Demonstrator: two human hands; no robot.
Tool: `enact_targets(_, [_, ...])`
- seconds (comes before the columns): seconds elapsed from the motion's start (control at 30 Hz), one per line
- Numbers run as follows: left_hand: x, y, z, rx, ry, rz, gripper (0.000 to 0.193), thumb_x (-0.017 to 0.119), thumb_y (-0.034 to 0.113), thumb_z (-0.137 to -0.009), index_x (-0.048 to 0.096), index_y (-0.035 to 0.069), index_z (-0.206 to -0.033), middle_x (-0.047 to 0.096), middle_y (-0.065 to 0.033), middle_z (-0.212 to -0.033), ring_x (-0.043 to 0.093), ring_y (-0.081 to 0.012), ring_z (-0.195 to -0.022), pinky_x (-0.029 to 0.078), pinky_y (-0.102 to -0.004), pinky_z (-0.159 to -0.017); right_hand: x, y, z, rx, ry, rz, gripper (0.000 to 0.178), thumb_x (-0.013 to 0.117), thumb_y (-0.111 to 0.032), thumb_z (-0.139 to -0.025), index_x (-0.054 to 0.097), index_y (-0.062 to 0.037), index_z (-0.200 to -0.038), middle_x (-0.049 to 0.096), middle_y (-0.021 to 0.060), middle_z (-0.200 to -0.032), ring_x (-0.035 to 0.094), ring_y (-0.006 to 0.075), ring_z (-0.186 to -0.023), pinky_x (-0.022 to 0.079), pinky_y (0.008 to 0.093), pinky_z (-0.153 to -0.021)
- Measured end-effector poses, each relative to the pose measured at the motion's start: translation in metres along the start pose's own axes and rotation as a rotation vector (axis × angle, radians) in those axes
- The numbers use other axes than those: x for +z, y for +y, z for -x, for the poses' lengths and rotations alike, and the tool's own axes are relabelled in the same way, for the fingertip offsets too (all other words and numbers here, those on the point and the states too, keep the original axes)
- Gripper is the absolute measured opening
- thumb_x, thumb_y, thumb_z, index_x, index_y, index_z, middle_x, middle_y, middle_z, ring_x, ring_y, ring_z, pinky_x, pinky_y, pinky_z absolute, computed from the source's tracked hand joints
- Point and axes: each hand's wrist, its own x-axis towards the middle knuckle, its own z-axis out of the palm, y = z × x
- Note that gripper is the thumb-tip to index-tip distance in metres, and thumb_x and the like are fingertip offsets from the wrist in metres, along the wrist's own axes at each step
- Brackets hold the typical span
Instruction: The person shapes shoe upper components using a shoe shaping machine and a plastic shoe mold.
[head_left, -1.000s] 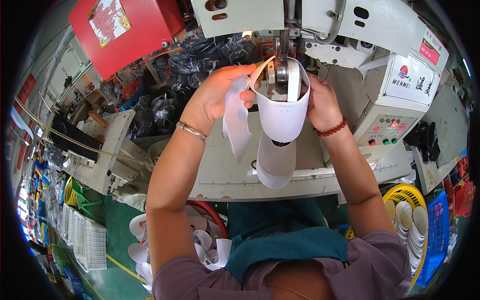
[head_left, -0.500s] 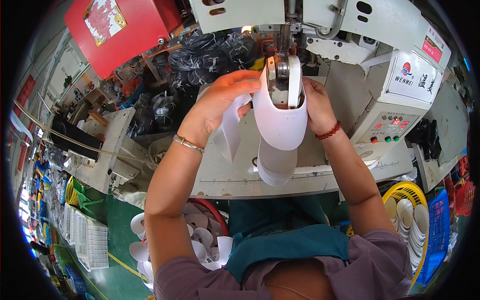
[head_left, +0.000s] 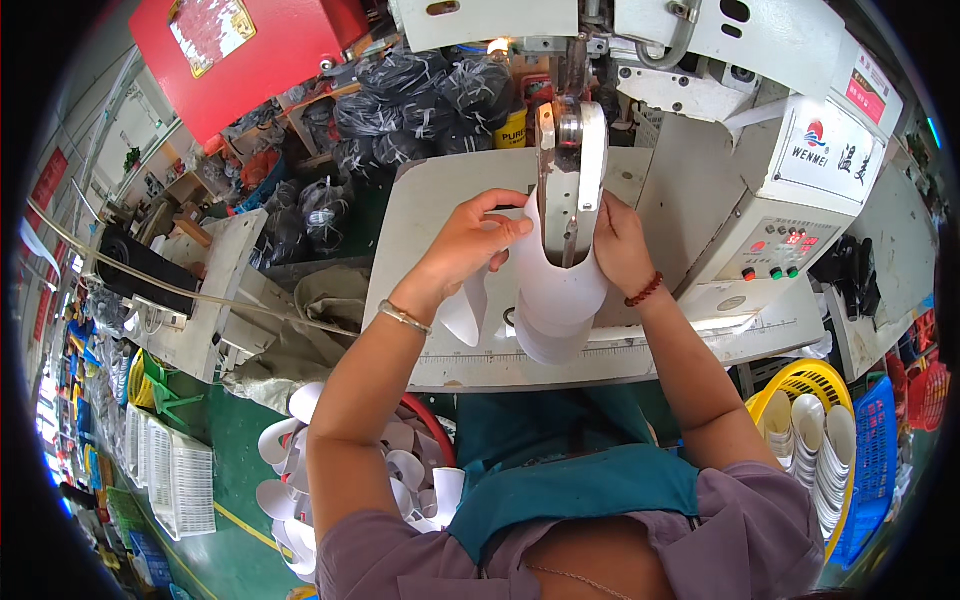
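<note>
A white, curved shoe upper [head_left: 562,283] with a rounded toe is between my hands, just below the machine's narrow upright arm [head_left: 573,170]. My left hand [head_left: 468,240] pinches its left edge between thumb and fingers. Below that hand a second white piece [head_left: 466,312] hangs down, partly hidden by the fingers. On the other side, my right hand [head_left: 622,247] is closed on the right edge, its fingertips hidden behind the material. Under the upper, a stack of similar white pieces [head_left: 552,345] shows; whether they touch cannot be seen.
The pale worktable [head_left: 430,372] has a ruler along its near edge. A control box [head_left: 775,250] stands right. Below it, a yellow basket [head_left: 800,378] holds stacked white pieces, beside a blue crate [head_left: 868,470]. More white pieces [head_left: 290,500] fill a red tub [head_left: 432,430] at lower left.
Both hands have come down and toward me with the shoe upper, away from the top of the machine arm. More of the arm's metal now shows, and the upper overlaps the stack below more.
</note>
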Motion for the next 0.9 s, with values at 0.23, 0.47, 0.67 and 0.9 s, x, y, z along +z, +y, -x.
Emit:
enact_targets(0.23, [0.008, -0.006, 0.006, -0.024, 0.050, 0.037, 0.036, 0.066, 0.024, -0.082, 0.055, 0.006, -0.111, 0.059, -0.0029, -0.075, 0.045, -0.0073, -0.052, 0.036, -0.0207, -0.046, 0.001, 0.013, 0.004, 0.011, -0.006, 0.125, 0.036, 0.037, -0.029, -0.095, 0.055, 0.0009, -0.086, 0.057, 0.0239, -0.073, 0.055, 0.0431, -0.070, 0.043, 0.0445, -0.062])
enact_targets(0.47, [-0.007, -0.001, 0.049, 0.018, 0.145, -0.176, 0.026, 0.059, 0.008, -0.080, 0.059, 0.004, -0.105, 0.056, -0.0036, -0.076, 0.047, -0.0082, -0.055, 0.039, -0.0211, -0.051, -0.015, -0.020, 0.022, 0.006, -0.008, 0.321, 0.023, 0.048, -0.022, -0.089, 0.059, -0.0019, -0.088, 0.059, 0.0199, -0.076, 0.056, 0.0381, -0.069, 0.046, 0.0408, -0.063])
enact_targets(0.67, [0.022, 0.056, 0.079, 0.234, 0.026, 0.244, 0.032, 0.049, 0.002, -0.080, 0.055, 0.001, -0.112, 0.057, -0.0071, -0.088, 0.056, -0.0129, -0.072, 0.045, -0.0243, -0.067, -0.010, -0.096, 0.046, -0.451, -0.026, -0.032, 0.017, 0.061, -0.008, -0.080, 0.057, -0.0045, -0.097, 0.059, 0.0063, -0.084, 0.058, 0.0179, -0.068, 0.045, 0.0273, -0.058])
enact_targets(0.9, [0.040, 0.073, 0.074, 0.428, 0.070, 0.406, 0.032, 0.043, 0.003, -0.082, 0.053, 0.000, -0.113, 0.057, -0.0102, -0.092, 0.060, -0.0179, -0.080, 0.050, -0.0282, -0.074, -0.001, -0.097, 0.040, -0.069, -0.362, -0.543, 0.019, 0.060, -0.007, -0.085, 0.051, -0.0042, -0.102, 0.060, 0.0012, -0.080, 0.051, 0.0001, -0.059, 0.037, 0.0175, -0.047])
